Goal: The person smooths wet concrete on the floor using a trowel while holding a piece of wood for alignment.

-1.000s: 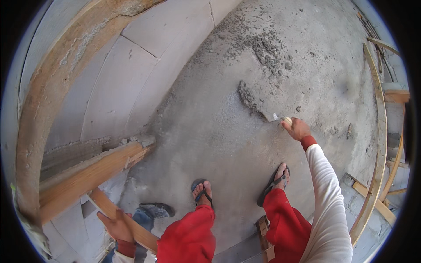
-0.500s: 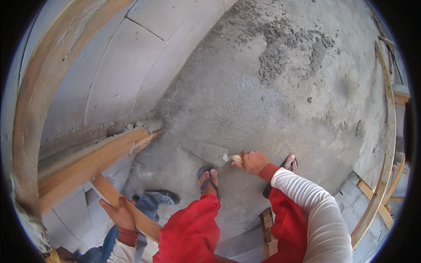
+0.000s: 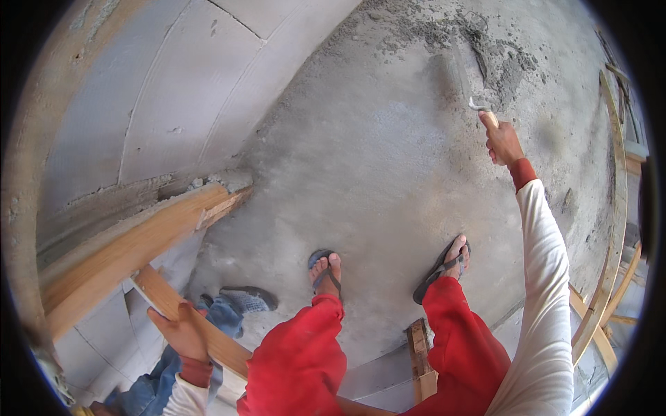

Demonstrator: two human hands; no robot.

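Observation:
My right hand (image 3: 505, 144) is wrapped round the wooden handle of a trowel (image 3: 458, 73), arm stretched far forward. The blade lies at the edge of a patch of rough wet mortar (image 3: 515, 68) on the grey floor. Behind it, the floor surface (image 3: 361, 173) looks smooth and damp. At lower left, my left hand (image 3: 186, 333) grips a narrow wooden plank (image 3: 225, 348), thumb sticking out to one side; the plank partly hides the fingers.
A pale block wall (image 3: 187, 90) rises at left, with a thick timber beam (image 3: 139, 239) below it. Another person's blue-trousered leg and dark shoe (image 3: 248, 299) show beside my left hand. My sandalled feet stand on the floor. Long timber (image 3: 610, 229) runs along the right.
My right hand has swung the trowel forward and right, from beside my feet up to the rough mortar. The left hand stays at the plank.

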